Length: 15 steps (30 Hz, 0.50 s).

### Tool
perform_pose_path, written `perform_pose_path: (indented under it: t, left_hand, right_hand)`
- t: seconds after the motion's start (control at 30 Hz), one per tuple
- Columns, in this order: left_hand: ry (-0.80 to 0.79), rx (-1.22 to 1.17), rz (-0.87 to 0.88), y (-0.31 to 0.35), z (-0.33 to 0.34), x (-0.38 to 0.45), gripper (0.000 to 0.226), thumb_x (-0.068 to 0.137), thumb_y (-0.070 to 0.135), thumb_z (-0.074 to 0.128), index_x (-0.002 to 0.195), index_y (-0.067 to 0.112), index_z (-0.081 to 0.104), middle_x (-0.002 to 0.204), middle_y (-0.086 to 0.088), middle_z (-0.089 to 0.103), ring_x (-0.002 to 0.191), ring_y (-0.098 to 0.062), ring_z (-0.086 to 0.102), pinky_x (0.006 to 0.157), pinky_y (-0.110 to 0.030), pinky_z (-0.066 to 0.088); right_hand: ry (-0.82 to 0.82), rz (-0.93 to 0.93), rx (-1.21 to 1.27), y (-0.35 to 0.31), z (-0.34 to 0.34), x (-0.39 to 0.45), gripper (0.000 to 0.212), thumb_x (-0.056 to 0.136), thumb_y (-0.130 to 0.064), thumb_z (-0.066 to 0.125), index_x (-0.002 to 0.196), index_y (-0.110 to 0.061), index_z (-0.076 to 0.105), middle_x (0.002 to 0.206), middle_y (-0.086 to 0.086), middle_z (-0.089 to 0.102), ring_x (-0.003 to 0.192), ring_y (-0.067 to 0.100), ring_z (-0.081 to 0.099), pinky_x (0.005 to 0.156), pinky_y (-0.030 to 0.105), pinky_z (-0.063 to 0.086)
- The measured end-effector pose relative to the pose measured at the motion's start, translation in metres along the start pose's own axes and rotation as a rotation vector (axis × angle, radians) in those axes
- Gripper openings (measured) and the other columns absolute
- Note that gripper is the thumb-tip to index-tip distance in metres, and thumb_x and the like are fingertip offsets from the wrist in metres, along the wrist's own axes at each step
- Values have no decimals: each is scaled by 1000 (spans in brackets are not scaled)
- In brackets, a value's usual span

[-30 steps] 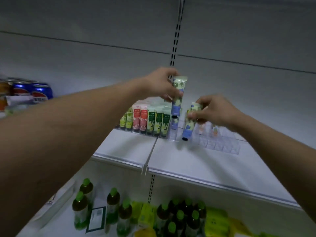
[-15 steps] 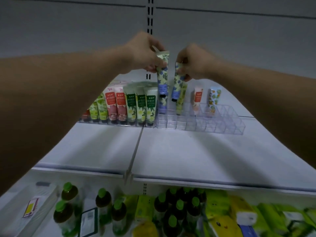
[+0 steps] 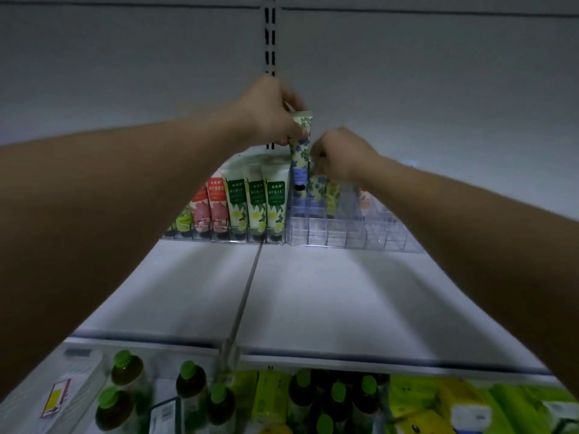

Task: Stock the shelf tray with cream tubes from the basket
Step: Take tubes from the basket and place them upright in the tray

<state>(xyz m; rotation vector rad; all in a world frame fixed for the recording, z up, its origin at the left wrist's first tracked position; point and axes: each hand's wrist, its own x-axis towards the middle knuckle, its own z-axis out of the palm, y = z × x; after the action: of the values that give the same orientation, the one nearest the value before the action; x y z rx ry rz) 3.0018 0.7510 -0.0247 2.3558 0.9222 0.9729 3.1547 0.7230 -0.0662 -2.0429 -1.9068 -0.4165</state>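
My left hand [image 3: 272,115], just above the middle of the frame, pinches the crimped top of a blue-flowered cream tube [image 3: 300,151] and holds it upright, cap down, over the back left corner of the clear tray [image 3: 351,236]. My right hand [image 3: 340,155], just to its right, has its fingers curled down round the top of a second flowered tube [image 3: 316,191], whose lower end stands inside a back compartment of that tray. Beside it to the right stands a yellow-green tube [image 3: 332,197], and further right a pale one with orange print [image 3: 365,198], partly hidden by my forearm. The front compartments of the tray show only clear dividers. Touching the tray on its left is another tray full of green, pink and lime tubes [image 3: 250,198]. Both sit at the back of a white shelf [image 3: 313,302]. Along the bottom of the frame, a lower shelf carries green-capped bottles [image 3: 127,368] and yellow-green packets [image 3: 438,405].
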Motion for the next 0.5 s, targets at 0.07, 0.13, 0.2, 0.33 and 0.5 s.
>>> perform_pose_path:
  t: [0.07,0.13,0.2,0.33,0.5]
  left_hand:
    - [26,16,0,3,-1,-2,29,80,6,75,108,7,66,90,-8,67,70,-14,64,68,-26,58]
    - [44,15,-2,7,-2,-5,29,81,5,74,108,6,66,94,-10,67,74,-17,64,74,-31,58]
    - [58,21,-9,12,-5,-9,28,81,5,74,108,6,66,95,-10,67,76,-17,64,73,-30,58]
    - [109,37,-24,23,-10,-20,26,80,7,75,105,7,68,99,-11,67,89,-24,65,82,-37,56]
    - [165,57,-54,34,-6,-30,31,78,7,78,107,7,69,104,-11,67,93,-28,65,82,-38,56]
  right_hand:
    - [38,0,-46,-1,4,-5,21,90,-14,61,109,-14,70,113,17,57,109,34,52,91,38,44]
    - [81,-30,-111,-1,2,-10,26,92,-17,57,116,-13,67,118,15,53,115,33,44,92,41,42]
    - [133,-42,-114,-1,-6,-17,30,96,-23,54,123,-11,63,123,13,51,117,32,42,92,44,42]
    - [145,-34,53,-8,-22,-40,33,95,-23,55,126,-11,59,123,12,55,115,29,49,96,45,46]
    - [-54,-87,216,-35,-24,-86,21,95,-23,52,110,-14,64,108,7,63,96,25,59,79,34,49]
